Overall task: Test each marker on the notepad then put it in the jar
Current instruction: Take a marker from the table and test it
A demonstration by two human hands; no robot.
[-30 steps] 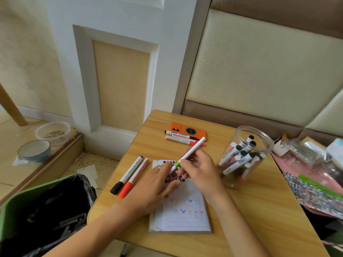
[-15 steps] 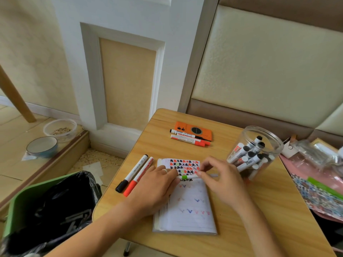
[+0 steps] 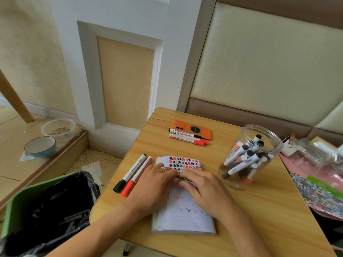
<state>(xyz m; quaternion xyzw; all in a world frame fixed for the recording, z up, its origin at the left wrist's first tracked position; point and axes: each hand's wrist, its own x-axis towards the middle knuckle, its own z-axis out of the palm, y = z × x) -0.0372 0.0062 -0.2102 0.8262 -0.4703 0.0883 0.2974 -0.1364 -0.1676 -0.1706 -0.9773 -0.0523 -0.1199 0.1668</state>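
Note:
My left hand (image 3: pixel 155 184) and my right hand (image 3: pixel 206 191) meet fingertip to fingertip over the top of the white notepad (image 3: pixel 183 219), which carries small coloured tick marks. Between the fingertips they pinch a green marker (image 3: pixel 182 179). Only a short green bit of it shows; the rest is hidden under my fingers. To the right, the clear plastic jar (image 3: pixel 249 156) stands open with several markers inside. A black marker (image 3: pixel 130 173) and a red marker (image 3: pixel 136 177) lie left of the notepad.
Three more markers (image 3: pixel 187 137) lie at the back of the wooden table (image 3: pixel 259 210) against an orange device (image 3: pixel 193 129). A green bin (image 3: pixel 16 210) with a black liner stands at the table's left. Bags and packets (image 3: pixel 315 175) crowd the right edge.
My right hand brought the green marker down from its raised, slanted pose to the notepad's top. Both hands have closed together around it, hiding most of it.

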